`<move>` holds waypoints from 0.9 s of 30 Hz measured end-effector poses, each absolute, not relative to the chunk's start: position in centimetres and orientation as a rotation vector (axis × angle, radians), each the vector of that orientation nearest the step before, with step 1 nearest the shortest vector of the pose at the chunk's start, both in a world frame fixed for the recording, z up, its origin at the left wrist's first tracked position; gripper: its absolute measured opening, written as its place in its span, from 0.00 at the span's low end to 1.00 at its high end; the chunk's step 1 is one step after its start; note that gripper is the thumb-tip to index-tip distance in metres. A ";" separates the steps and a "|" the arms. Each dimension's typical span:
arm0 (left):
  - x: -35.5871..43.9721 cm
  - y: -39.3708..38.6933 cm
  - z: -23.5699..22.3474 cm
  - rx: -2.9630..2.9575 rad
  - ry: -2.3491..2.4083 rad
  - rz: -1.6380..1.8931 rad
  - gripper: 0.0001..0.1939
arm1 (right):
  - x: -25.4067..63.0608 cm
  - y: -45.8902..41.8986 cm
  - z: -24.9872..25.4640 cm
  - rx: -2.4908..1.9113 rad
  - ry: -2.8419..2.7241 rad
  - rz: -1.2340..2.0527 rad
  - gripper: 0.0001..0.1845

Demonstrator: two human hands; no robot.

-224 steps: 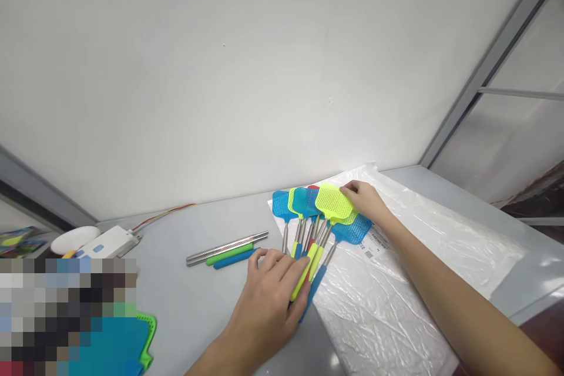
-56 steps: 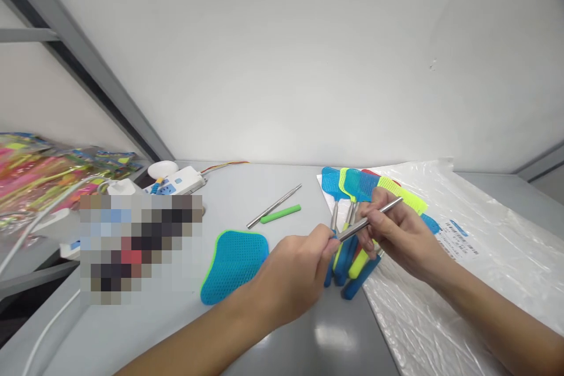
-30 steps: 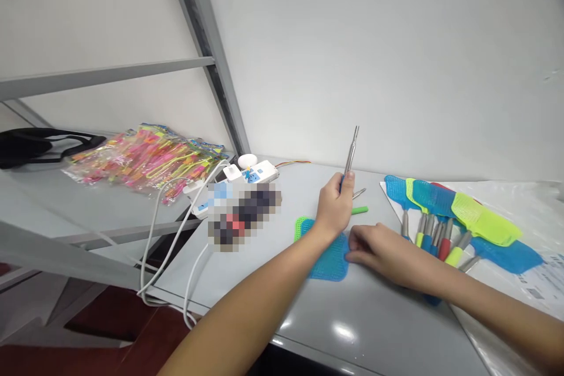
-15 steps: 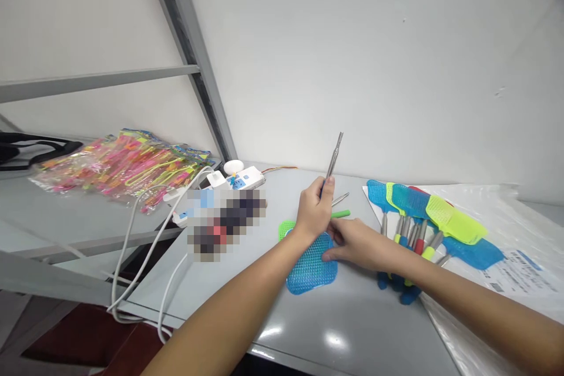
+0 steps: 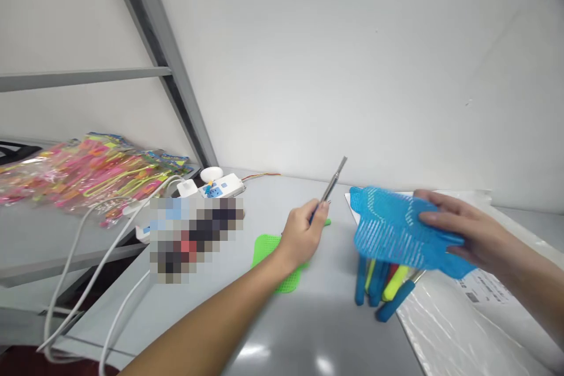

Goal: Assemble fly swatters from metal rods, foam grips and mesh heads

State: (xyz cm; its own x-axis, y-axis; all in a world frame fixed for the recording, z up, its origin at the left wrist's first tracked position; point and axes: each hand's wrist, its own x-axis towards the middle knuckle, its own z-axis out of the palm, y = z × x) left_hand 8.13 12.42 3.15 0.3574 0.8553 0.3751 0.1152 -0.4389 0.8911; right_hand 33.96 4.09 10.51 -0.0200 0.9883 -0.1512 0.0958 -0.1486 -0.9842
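Blue mesh swatter head [image 5: 396,229] is raised in the air, held at its edge by the right hand [image 5: 473,235], fingers spread across it, above a bundle of fly swatters [image 5: 381,288] on plastic sheeting [image 5: 445,323]. Left hand [image 5: 302,232] closes around a steel rod [image 5: 332,188], beyond a green mesh swatter head [image 5: 271,261] lying on the gray table [image 5: 308,329].

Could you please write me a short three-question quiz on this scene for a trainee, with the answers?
1. What does the left hand hold?
2. True or false: the right hand holds a blue mesh fly swatter head.
3. What lies flat on the table beneath the left wrist? A) a green mesh swatter head B) a pair of scissors C) a roll of tape

Key: 1. A metal rod. 2. True. 3. A.
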 end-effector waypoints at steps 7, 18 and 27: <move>8.7 10.7 2.7 2.290 0.830 0.736 0.19 | 36.6 5.6 7.3 -0.984 -0.630 0.997 0.11; 9.0 9.8 3.1 2.563 0.874 0.372 0.18 | 35.7 4.9 4.2 -1.066 -0.754 1.277 0.16; 8.9 9.9 2.9 2.648 0.869 0.371 0.17 | 34.7 3.6 3.3 -1.116 -1.175 1.243 0.25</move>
State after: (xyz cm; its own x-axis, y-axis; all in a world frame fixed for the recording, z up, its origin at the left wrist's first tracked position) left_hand 8.88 9.92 2.94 0.7804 0.6090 0.1415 0.5235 -0.7602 0.3848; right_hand 34.70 3.55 3.26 -0.0199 0.9994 0.0288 -0.0854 0.0270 -0.9960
